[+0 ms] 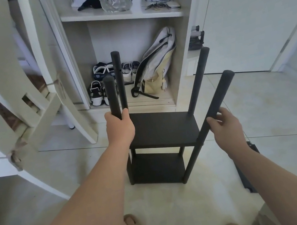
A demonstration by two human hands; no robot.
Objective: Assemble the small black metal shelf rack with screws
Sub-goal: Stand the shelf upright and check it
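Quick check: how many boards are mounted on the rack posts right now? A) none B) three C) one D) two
D: an upper board and a lower board are both mounted; the left hand grips the near-left post, the right hand the near-right post.

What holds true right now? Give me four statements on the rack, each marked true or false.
1. The left grip holds the near left pole. True.
2. The right grip touches nothing. False: it holds the near right pole.
3. Two shelves, the upper shelf and the lower shelf, sit on the poles. True.
4. The backpack lies on the floor. False: it leans inside the cupboard.
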